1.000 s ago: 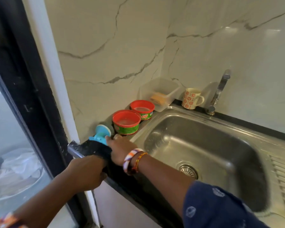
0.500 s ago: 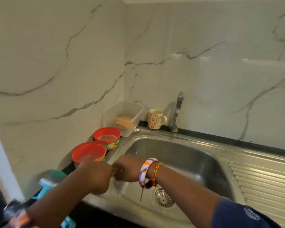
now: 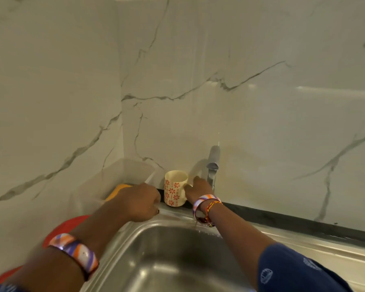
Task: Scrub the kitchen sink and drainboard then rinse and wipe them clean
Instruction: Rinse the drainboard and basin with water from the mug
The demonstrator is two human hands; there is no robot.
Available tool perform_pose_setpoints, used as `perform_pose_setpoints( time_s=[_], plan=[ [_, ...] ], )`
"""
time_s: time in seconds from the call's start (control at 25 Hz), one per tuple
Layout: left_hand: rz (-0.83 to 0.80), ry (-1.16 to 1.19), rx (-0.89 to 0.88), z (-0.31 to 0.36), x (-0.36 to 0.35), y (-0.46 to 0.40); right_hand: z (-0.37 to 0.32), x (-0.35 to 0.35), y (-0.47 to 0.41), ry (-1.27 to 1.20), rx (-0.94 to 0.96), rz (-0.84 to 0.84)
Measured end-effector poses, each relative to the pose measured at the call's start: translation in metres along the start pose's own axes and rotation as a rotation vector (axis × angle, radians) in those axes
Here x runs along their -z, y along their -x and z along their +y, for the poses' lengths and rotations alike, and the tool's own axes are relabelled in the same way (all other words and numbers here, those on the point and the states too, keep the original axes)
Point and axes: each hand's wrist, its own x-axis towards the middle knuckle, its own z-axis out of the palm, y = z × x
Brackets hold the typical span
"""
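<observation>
Behind sink (image 3: 167,260), my right hand (image 3: 198,189) grips mug (image 3: 174,189) handle; left hand (image 3: 140,202) curled at tub (image 3: 114,180), contents unclear.

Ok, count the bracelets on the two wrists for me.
3. One wide striped bangle on the left wrist; one striped bangle and one thin red-and-yellow beaded band on the right wrist. The right sleeve may hide others further up.

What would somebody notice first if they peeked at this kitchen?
Probably the cream mug with orange flowers, standing in the back corner by the marble wall, left of the tap. The right hand reaches to its handle side, and the left hand hovers just left of it. Below them gleams the steel sink.
</observation>
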Motion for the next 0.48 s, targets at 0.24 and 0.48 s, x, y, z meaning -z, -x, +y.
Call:
perform_pose_setpoints(
  time_s=[0.24, 0.48],
  plan=[
    [0.09, -0.072, 0.022, -0.015, -0.018, -0.031, 0.015, -0.04, -0.063, -0.169, -0.144, 0.042],
    [0.11, -0.171, 0.059, -0.001, -0.015, -0.042, 0.01, -0.063, -0.054, -0.559, -0.285, 0.1]
  ],
)
